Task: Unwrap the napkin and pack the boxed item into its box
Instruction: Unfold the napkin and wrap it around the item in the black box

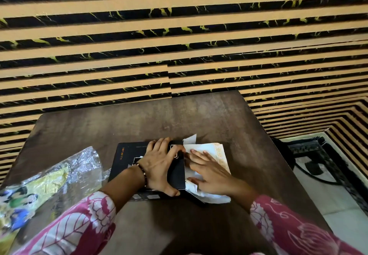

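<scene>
- The white napkin (207, 155) lies crumpled at centre right of the frame, touching the right edge of the black box (127, 159) at centre.
- The right hand (209, 172) rests flat on the napkin, fingers spread and straight, holding nothing.
- The left hand (159, 165) lies across the right part of the box top, fingers curled over its far edge and thumb hooked at the near edge, gripping the lid or the boxed item; which of the two, I cannot tell.
- Crinkled clear plastic wrap (59, 173) lies at lower left on the brown table (179, 115).
- Risk, as I judge it: napkin folds could catch under the box edge and tear, or jam the closing, if the flat hand drags the paper sideways.
</scene>
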`<control>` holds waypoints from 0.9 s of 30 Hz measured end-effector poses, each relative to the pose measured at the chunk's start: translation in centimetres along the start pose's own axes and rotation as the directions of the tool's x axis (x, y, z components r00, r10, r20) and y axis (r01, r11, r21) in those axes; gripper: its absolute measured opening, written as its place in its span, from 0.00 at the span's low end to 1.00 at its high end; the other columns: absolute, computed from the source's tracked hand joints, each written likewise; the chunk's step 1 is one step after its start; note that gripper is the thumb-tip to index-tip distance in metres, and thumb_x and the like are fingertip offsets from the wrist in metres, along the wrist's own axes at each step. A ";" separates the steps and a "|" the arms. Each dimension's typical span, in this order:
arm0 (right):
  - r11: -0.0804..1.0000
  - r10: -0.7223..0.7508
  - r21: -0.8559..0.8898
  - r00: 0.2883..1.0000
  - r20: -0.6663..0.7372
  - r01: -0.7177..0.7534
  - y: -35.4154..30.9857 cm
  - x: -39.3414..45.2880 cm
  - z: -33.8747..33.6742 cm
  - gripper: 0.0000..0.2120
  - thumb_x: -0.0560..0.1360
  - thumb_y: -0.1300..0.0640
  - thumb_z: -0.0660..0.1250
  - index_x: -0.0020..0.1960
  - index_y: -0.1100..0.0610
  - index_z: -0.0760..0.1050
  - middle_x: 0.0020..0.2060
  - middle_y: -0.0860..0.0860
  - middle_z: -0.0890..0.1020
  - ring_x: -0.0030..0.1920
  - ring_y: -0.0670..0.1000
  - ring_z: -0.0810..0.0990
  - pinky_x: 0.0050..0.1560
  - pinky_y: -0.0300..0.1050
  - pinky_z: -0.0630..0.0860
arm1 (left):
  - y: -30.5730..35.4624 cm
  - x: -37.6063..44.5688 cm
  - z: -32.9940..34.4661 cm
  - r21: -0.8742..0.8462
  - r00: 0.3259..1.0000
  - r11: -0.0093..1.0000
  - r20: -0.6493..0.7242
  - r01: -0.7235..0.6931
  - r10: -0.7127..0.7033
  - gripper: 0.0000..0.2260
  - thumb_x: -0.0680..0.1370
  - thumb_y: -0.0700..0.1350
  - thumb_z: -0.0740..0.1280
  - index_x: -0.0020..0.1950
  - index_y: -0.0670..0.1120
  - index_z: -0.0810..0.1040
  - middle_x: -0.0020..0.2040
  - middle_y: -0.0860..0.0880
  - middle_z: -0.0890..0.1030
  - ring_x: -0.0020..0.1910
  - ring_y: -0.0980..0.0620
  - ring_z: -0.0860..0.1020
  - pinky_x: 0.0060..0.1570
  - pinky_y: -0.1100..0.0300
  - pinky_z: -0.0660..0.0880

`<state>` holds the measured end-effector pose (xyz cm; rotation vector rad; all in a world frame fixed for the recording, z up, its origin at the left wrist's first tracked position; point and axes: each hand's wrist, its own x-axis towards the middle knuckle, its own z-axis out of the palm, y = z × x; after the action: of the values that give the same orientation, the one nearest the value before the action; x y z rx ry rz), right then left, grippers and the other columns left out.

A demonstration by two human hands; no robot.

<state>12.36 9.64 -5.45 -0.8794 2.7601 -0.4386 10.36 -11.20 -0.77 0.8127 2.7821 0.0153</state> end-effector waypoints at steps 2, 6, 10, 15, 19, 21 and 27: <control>0.997 -0.051 -0.051 0.998 0.034 0.052 0.4 0.1 0.7 0.29 0.75 0.43 0.56 0.73 0.52 0.59 0.77 0.46 0.46 0.74 0.45 0.34 0.76 0.52 0.39 | 0.1 -0.1 0.1 0.020 1.000 0.999 0.002 -0.028 0.028 0.53 0.51 0.73 0.68 0.70 0.55 0.51 0.72 0.41 0.56 0.73 0.39 0.53 0.71 0.41 0.50; 0.976 -0.059 -0.201 0.989 0.136 0.086 0.2 1.0 1.7 0.30 0.70 0.43 0.55 0.70 0.52 0.66 0.77 0.48 0.43 0.73 0.49 0.28 0.72 0.57 0.30 | 0.4 -0.2 0.3 0.058 0.998 0.997 0.018 -0.058 0.057 0.53 0.52 0.72 0.69 0.70 0.54 0.52 0.73 0.41 0.54 0.73 0.39 0.51 0.72 0.40 0.48; 0.977 0.006 -0.213 0.993 0.119 0.020 -1.0 1.4 1.7 0.30 0.73 0.46 0.52 0.75 0.50 0.57 0.77 0.49 0.44 0.73 0.51 0.29 0.71 0.66 0.33 | 0.4 0.0 0.3 0.057 0.999 0.997 0.002 -0.047 0.047 0.52 0.52 0.72 0.69 0.69 0.54 0.52 0.74 0.41 0.54 0.73 0.39 0.51 0.72 0.40 0.49; 0.998 -0.044 0.043 0.999 0.009 0.044 -0.8 -0.2 0.4 0.29 0.73 0.46 0.46 0.71 0.51 0.65 0.76 0.48 0.58 0.74 0.44 0.40 0.75 0.58 0.40 | 0.4 -0.3 0.6 0.054 0.999 0.998 0.000 -0.041 0.041 0.51 0.53 0.72 0.68 0.68 0.55 0.51 0.74 0.40 0.53 0.74 0.39 0.50 0.73 0.40 0.47; 0.966 -0.256 0.018 0.966 -0.030 0.256 0.1 -3.8 1.0 0.24 0.75 0.43 0.56 0.67 0.52 0.68 0.72 0.52 0.67 0.76 0.48 0.55 0.75 0.54 0.50 | 0.5 -0.3 0.8 0.035 0.999 0.999 -0.017 -0.038 0.038 0.50 0.52 0.72 0.68 0.67 0.56 0.51 0.73 0.40 0.55 0.74 0.40 0.49 0.72 0.40 0.46; 0.941 -0.329 -0.085 0.944 -0.007 0.327 -0.3 -4.9 2.0 0.26 0.74 0.43 0.60 0.67 0.54 0.66 0.71 0.53 0.69 0.75 0.51 0.60 0.74 0.57 0.56 | 0.5 -0.3 1.0 0.029 0.999 0.999 -0.033 -0.040 0.041 0.49 0.52 0.72 0.67 0.67 0.56 0.52 0.73 0.40 0.56 0.74 0.41 0.49 0.72 0.40 0.46; 0.872 -0.307 -0.344 0.937 0.169 0.348 -0.3 -4.9 1.9 0.32 0.65 0.47 0.65 0.67 0.53 0.63 0.70 0.52 0.70 0.73 0.53 0.64 0.70 0.60 0.61 | 0.6 -0.6 1.0 0.022 0.998 0.998 -0.031 -0.052 0.053 0.49 0.53 0.72 0.67 0.67 0.56 0.52 0.73 0.40 0.55 0.74 0.40 0.49 0.72 0.39 0.46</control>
<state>16.95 11.92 -6.57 -1.4275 2.6348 0.0914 11.42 -11.08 -1.54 0.8981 2.7944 0.0082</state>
